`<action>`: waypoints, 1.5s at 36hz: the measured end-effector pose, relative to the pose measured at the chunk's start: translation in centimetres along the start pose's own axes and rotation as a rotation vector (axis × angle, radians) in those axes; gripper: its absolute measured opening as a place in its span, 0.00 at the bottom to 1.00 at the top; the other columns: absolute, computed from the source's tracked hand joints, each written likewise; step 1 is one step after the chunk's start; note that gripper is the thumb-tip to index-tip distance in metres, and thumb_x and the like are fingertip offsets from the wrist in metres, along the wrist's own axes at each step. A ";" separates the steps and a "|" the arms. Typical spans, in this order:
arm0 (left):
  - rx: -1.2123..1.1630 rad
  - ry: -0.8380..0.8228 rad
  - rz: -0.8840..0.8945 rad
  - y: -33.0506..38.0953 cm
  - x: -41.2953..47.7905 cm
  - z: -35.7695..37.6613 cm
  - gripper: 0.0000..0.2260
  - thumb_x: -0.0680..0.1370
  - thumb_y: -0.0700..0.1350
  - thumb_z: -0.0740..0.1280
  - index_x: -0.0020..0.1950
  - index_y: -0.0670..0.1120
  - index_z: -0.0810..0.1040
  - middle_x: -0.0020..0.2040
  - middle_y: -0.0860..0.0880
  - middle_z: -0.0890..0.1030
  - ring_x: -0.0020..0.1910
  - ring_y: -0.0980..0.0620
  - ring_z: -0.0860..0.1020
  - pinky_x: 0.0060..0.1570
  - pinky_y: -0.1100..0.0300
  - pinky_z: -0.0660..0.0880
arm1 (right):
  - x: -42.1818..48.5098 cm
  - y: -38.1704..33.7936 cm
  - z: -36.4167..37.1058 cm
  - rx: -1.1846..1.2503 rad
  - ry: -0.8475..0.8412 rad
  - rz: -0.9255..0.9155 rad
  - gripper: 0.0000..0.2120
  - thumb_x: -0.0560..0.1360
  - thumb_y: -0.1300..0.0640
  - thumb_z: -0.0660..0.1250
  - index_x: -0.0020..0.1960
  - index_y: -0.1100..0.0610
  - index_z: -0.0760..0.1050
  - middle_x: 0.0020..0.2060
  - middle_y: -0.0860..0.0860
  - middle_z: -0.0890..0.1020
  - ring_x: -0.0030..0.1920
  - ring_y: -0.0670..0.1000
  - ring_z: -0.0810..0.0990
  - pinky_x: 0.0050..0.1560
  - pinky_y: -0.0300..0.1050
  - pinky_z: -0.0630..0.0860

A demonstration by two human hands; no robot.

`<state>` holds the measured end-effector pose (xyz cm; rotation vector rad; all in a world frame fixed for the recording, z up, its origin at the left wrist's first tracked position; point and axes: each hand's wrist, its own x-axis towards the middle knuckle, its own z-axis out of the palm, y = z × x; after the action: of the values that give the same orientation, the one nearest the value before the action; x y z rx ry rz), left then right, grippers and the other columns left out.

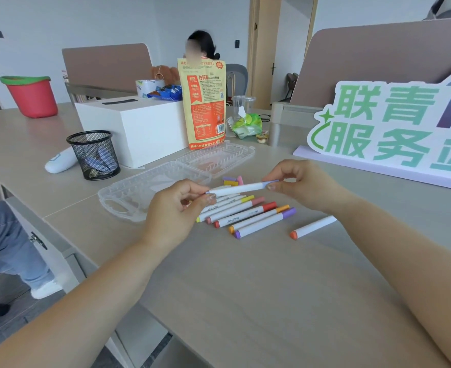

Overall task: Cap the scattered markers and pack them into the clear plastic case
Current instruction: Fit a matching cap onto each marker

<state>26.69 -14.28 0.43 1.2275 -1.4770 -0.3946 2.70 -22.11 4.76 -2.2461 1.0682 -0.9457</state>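
On the far left of the grey table (pixel 245 288) stood a red bucket (pixel 32 98), and nearer in, a black mesh pen cup (pixel 94 155). Just right of the cup the clear plastic case (pixel 139 187) lay opened flat, its two ribbed halves holding no markers. The left hand (pixel 176 208) hovered over the case's near corner, thumb and fingers pinching the left end of a white-barrelled marker (pixel 240 187); that end seemed to show a bluish tip, though the fingers hid most of it. The marker was held level above the table, and the right hand (pixel 298 181) pinched its lavender-capped right end. Beneath it a row of markers (pixel 245 215) lay side by side, white barrels printed "marker", with yellow, pink, red, orange and purple ends. Loose caps (pixel 231 183) in purple, yellow and pink sat behind the row. Further right one marker with an orange end (pixel 313 226) lay apart, below the right forearm. A green-lettered sign (pixel 394 123) stood at the right edge.
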 end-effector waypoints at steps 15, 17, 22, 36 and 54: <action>0.391 -0.296 0.498 1.5 -1.6 2.5 0.08 0.70 0.58 0.69 0.40 0.55 0.81 0.35 0.61 0.76 0.37 0.65 0.72 0.39 0.60 0.71 | -5.3 2.4 -3.6 -0.031 -0.131 0.096 0.05 0.72 0.60 0.72 0.46 0.53 0.84 0.42 0.44 0.82 0.47 0.33 0.76 0.50 0.27 0.69; 0.400 -0.277 0.496 1.3 -1.6 2.4 0.08 0.70 0.58 0.68 0.41 0.55 0.81 0.36 0.61 0.74 0.38 0.67 0.70 0.38 0.60 0.70 | -5.4 2.7 -3.5 -0.095 -0.140 0.096 0.06 0.73 0.57 0.71 0.48 0.50 0.84 0.43 0.45 0.82 0.47 0.38 0.77 0.52 0.31 0.69; 0.481 -0.251 0.511 1.4 -1.8 2.5 0.11 0.70 0.61 0.66 0.40 0.55 0.80 0.37 0.61 0.72 0.38 0.63 0.68 0.39 0.60 0.68 | -5.4 3.2 -4.5 -0.056 -0.005 0.153 0.07 0.76 0.59 0.68 0.49 0.51 0.83 0.47 0.46 0.83 0.49 0.41 0.78 0.50 0.30 0.70; 0.517 -0.399 0.419 4.3 -2.5 8.8 0.13 0.70 0.62 0.69 0.50 0.59 0.81 0.52 0.59 0.74 0.57 0.57 0.71 0.56 0.60 0.63 | -6.2 6.8 -6.0 0.033 0.223 0.344 0.05 0.76 0.58 0.67 0.47 0.51 0.82 0.48 0.44 0.82 0.50 0.44 0.78 0.52 0.37 0.70; 0.577 -0.274 0.495 5.0 -1.1 11.3 0.05 0.71 0.50 0.70 0.38 0.50 0.81 0.46 0.56 0.78 0.48 0.49 0.76 0.50 0.56 0.65 | -5.9 6.3 -5.7 0.066 0.245 0.381 0.04 0.76 0.56 0.68 0.48 0.54 0.81 0.46 0.45 0.83 0.47 0.43 0.79 0.46 0.33 0.72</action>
<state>14.31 -15.48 0.12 1.2113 -2.1575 0.2278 -7.27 -21.76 2.11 -1.8135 1.4826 -1.0846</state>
